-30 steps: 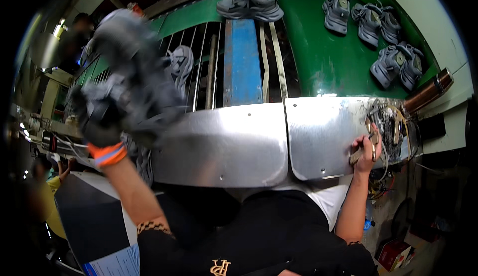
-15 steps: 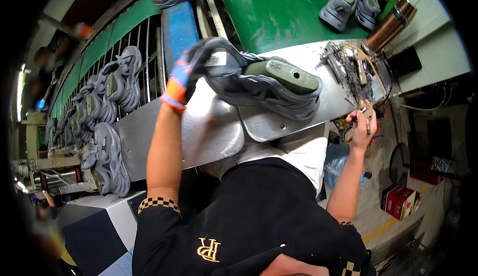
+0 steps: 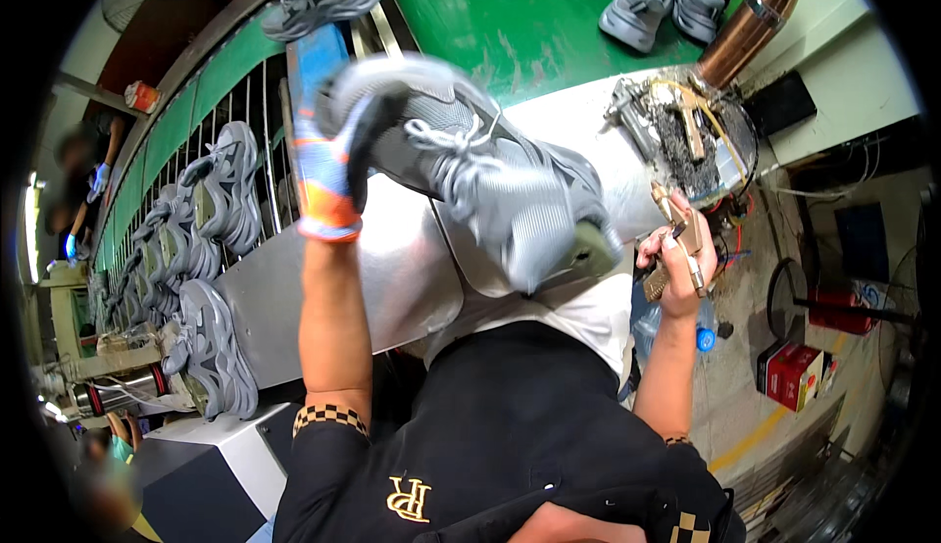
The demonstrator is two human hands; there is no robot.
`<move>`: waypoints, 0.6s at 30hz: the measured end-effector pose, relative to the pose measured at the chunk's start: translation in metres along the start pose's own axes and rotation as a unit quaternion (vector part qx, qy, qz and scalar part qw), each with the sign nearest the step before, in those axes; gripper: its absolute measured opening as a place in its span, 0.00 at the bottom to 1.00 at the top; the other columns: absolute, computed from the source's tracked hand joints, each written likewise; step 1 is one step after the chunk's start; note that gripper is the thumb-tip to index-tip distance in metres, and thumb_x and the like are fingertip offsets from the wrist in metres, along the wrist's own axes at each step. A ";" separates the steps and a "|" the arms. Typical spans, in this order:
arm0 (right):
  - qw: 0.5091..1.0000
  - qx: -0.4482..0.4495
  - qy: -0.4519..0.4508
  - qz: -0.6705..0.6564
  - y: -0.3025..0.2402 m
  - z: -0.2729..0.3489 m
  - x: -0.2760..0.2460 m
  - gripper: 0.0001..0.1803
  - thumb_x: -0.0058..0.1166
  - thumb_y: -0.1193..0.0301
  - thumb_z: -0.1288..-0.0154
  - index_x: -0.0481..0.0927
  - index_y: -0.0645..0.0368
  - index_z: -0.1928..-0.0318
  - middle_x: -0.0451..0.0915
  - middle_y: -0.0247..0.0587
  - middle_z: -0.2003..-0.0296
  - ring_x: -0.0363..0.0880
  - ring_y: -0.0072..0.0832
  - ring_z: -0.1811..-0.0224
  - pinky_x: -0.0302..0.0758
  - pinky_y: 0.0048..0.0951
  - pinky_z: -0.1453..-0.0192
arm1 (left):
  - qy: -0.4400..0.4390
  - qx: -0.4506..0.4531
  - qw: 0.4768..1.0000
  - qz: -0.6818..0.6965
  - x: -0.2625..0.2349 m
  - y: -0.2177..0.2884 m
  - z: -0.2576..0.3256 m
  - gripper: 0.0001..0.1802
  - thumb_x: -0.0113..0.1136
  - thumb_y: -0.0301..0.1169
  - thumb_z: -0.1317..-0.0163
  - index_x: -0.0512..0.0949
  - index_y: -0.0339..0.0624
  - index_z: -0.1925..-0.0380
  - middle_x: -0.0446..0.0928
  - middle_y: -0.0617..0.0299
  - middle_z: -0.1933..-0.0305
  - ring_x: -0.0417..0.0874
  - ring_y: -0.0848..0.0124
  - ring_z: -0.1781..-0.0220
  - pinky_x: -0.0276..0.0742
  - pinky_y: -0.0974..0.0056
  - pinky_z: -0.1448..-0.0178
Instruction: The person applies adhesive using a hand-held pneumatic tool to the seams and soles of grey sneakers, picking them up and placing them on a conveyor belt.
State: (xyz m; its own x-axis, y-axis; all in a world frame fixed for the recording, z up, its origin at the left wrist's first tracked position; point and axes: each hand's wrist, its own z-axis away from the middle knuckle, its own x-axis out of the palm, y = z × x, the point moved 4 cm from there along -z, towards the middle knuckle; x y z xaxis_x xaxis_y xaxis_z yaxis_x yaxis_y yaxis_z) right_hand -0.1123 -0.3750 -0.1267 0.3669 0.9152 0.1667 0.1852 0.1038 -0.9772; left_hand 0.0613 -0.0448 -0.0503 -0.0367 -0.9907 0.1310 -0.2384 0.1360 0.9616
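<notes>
My left hand (image 3: 333,175), in an orange, blue and dark glove, is closed around the toe end of a grey sneaker (image 3: 510,210). The sneaker is tilted over the metal ledge, its white laces facing up and partly blurred by motion. A dark green shoe last (image 3: 588,247) shows in its collar. Bare, my right hand (image 3: 678,259) is wrapped around a brass-coloured gun-shaped tool (image 3: 691,234), apart from the shoe and beyond the right end of the ledge. Its exact kind is unclear.
A metal ledge (image 3: 392,249) spans in front of my lap. Several grey sneakers (image 3: 221,347) stand along the rack at left; others (image 3: 637,9) sit on the green surface (image 3: 441,4). Metal tools (image 3: 637,122), a copper thermos (image 3: 750,28) and a red box (image 3: 789,376) are at right.
My left hand has turned the sneaker, so its laced upper now faces up and its collar end hangs lower. My right hand has drawn the tool slightly left and nearer to me.
</notes>
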 end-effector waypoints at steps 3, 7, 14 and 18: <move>0.995 -0.003 -0.077 -0.059 -0.026 0.004 0.021 0.29 0.49 0.75 0.41 0.65 0.76 0.40 0.75 0.46 0.68 0.74 0.25 0.73 0.76 0.29 0.72 | -0.076 0.230 0.966 -0.092 0.010 0.077 0.008 0.37 0.72 0.36 0.54 0.71 0.30 0.45 0.80 0.51 0.55 0.82 0.64 0.53 0.78 0.62 0.48; 0.990 -0.038 -0.130 -0.041 -0.067 -0.005 0.064 0.33 0.51 0.71 0.45 0.63 0.78 0.40 0.72 0.44 0.79 0.70 0.25 0.82 0.74 0.28 0.76 | -0.235 0.311 0.904 -0.178 0.016 0.091 0.002 0.49 0.79 0.40 0.69 0.70 0.26 0.45 0.79 0.47 0.53 0.81 0.60 0.51 0.75 0.58 0.45; 0.956 -0.122 -0.266 0.012 -0.126 -0.039 0.133 0.32 0.55 0.70 0.48 0.68 0.76 0.44 0.74 0.44 0.76 0.73 0.25 0.80 0.72 0.24 0.73 | -0.181 0.152 0.956 -0.175 0.032 0.093 -0.009 0.44 0.73 0.34 0.70 0.73 0.29 0.45 0.79 0.51 0.49 0.79 0.66 0.48 0.72 0.63 0.41; 0.934 -0.160 -0.319 0.011 -0.133 -0.064 0.171 0.28 0.52 0.74 0.45 0.70 0.74 0.43 0.75 0.39 0.76 0.72 0.19 0.79 0.70 0.20 0.74 | -0.223 0.202 0.941 -0.156 0.032 0.089 -0.022 0.37 0.76 0.33 0.59 0.75 0.31 0.47 0.81 0.55 0.51 0.81 0.69 0.51 0.75 0.63 0.44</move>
State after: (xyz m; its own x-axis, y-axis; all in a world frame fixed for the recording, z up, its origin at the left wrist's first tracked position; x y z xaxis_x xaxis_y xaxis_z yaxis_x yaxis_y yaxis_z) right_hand -0.0157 -0.2575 0.0397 -0.2259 0.9720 -0.0650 0.4846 0.0542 -0.8730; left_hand 0.0603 -0.0647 0.0449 -0.2853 -0.8951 -0.3427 -0.6508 -0.0816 0.7549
